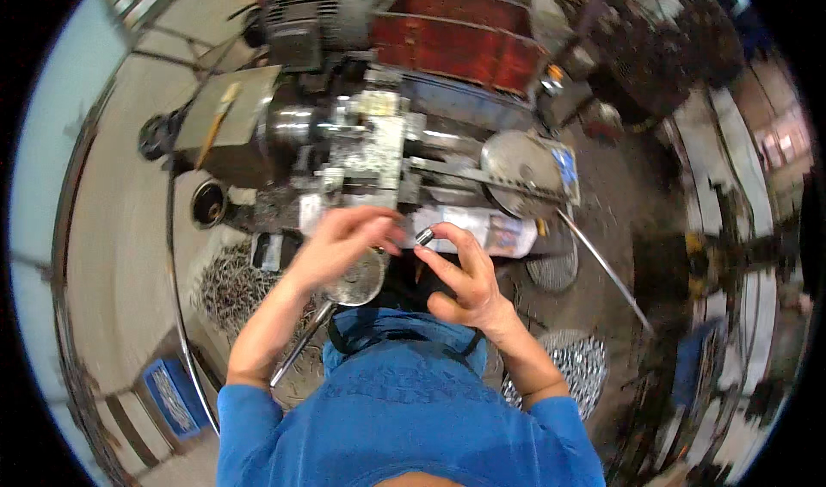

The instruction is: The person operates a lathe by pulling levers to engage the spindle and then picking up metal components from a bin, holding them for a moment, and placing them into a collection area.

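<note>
A short, shiny metal cylinder (424,237) is pinched between the thumb and forefinger of my right hand (469,276). Just to its left, my left hand (344,242) is blurred by motion; its fingers stretch toward the cylinder, spread a little, and I see nothing in them. Both hands are in front of a lathe, whose metal carriage (374,143) lies beyond them. Under my left hand is a round metal disc or handwheel (357,282). A printed sheet of paper (495,231) lies behind my right hand.
A lathe chuck (288,130) is at the left, beside a grey headstock with a brush (219,121) on it. A red metal bin (456,44) stands at the back. Metal shavings (228,289) lie at lower left, near a blue crate (176,397). Many small metal pieces (576,366) are piled at lower right.
</note>
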The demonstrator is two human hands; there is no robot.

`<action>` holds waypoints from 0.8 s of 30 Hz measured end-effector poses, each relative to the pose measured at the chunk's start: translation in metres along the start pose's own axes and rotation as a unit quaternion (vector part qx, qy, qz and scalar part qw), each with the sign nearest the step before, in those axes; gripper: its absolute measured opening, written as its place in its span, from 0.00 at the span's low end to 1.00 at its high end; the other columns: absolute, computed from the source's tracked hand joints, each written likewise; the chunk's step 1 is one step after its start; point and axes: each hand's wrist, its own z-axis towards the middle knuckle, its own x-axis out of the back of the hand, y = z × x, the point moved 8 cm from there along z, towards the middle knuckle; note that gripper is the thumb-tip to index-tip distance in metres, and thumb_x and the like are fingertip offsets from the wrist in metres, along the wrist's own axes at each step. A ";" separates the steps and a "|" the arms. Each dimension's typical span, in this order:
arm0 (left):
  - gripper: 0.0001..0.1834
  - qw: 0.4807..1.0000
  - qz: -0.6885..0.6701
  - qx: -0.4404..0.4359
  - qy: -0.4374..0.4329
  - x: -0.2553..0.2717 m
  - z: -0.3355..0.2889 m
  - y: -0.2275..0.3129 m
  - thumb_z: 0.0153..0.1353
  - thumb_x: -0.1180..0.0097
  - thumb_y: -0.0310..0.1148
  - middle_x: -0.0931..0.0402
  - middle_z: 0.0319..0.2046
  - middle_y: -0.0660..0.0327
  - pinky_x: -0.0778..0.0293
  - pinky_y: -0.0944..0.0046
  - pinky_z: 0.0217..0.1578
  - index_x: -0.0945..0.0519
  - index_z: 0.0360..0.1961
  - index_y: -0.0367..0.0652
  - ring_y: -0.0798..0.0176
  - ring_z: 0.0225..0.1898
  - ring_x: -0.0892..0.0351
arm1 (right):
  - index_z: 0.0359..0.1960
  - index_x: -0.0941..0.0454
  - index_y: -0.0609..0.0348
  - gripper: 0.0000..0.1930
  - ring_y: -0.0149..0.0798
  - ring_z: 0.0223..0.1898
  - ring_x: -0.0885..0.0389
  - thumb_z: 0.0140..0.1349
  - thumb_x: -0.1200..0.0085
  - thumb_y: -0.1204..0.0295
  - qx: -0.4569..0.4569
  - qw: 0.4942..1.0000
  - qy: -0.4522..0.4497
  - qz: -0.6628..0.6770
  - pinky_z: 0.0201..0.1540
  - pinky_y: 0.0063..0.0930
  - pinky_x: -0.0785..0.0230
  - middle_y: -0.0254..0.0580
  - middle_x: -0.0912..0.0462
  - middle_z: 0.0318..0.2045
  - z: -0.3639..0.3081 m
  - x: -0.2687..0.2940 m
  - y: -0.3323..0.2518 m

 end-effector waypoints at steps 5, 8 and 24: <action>0.18 0.987 -0.147 0.028 -0.064 -0.023 -0.001 -0.019 0.66 0.54 0.41 0.22 0.26 0.62 0.27 0.71 0.31 0.23 0.33 0.35 0.71 0.27 0.23 | 0.37 0.23 0.66 0.24 0.56 0.42 0.28 0.30 0.48 0.73 0.039 0.999 0.011 0.020 0.43 0.40 0.32 0.58 0.31 0.44 0.024 -0.020 -0.010; 0.18 0.997 -0.058 0.029 -0.043 -0.008 -0.006 -0.025 0.65 0.52 0.42 0.25 0.21 0.65 0.29 0.71 0.26 0.22 0.29 0.36 0.74 0.25 0.25 | 0.35 0.23 0.65 0.22 0.53 0.40 0.27 0.31 0.47 0.73 0.030 0.998 -0.030 0.038 0.41 0.39 0.31 0.54 0.29 0.42 0.027 -0.030 -0.009; 0.24 0.989 0.144 0.016 -0.029 0.036 -0.011 0.003 0.63 0.54 0.47 0.27 0.11 0.59 0.30 0.62 0.21 0.22 0.22 0.37 0.62 0.16 0.24 | 0.33 0.21 0.61 0.20 0.49 0.37 0.24 0.31 0.45 0.74 0.119 0.981 -0.155 -0.013 0.40 0.36 0.28 0.47 0.23 0.39 0.078 -0.054 -0.020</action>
